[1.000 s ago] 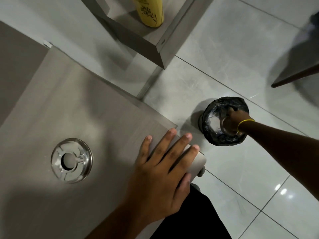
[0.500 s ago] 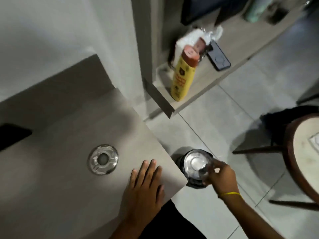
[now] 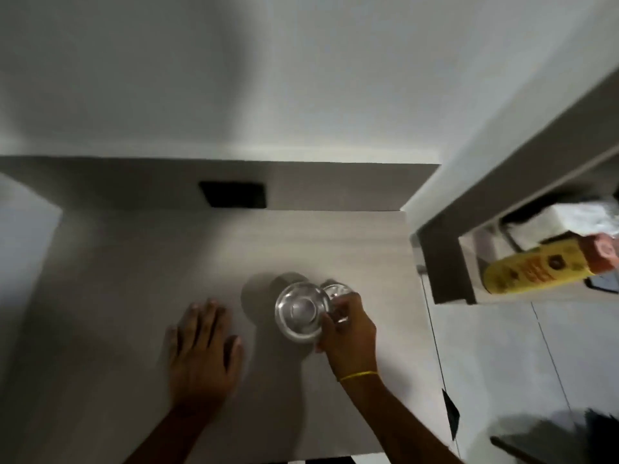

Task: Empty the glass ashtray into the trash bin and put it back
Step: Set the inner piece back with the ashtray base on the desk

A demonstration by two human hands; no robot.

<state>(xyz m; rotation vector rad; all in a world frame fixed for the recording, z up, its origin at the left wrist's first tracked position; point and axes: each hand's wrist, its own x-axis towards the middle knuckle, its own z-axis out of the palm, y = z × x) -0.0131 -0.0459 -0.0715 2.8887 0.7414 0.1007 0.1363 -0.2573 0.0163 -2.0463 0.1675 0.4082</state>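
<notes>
My right hand [image 3: 348, 333] is closed on the glass ashtray [image 3: 301, 311], fingers [image 3: 338, 304] pinching its rim at the 3 o'clock side, thumb toward me. A yellow band [image 3: 358, 375] circles that wrist. The ashtray sits at 10 o'clock from my palm and appears roughly level, mouth up, over the table top [image 3: 134, 296]; I cannot tell whether its base is touching the surface or held just above it. A second ring of glass shows just behind my fingers at 12 o'clock; the blur prevents me from saying whether this is a separate piece or part of the same ashtray.

My left hand [image 3: 201, 343] lies flat on the table, fingers spread, holding nothing, at 9 o'clock from the ashtray and near it without contact.

Further out: a dark rectangular opening [image 3: 234, 194] in the rear upstand at 11 o'clock, and a shelf unit [image 3: 449, 262] at 2 o'clock holding a yellow bottle [image 3: 536, 271]. The trash bin is not in view.

Assessment: the ashtray is round, so no long axis governs placement. The right hand is the one on it. The remaining move is straight down, then release of the rim. Risk: glass on a hard surface, so lower gently.
</notes>
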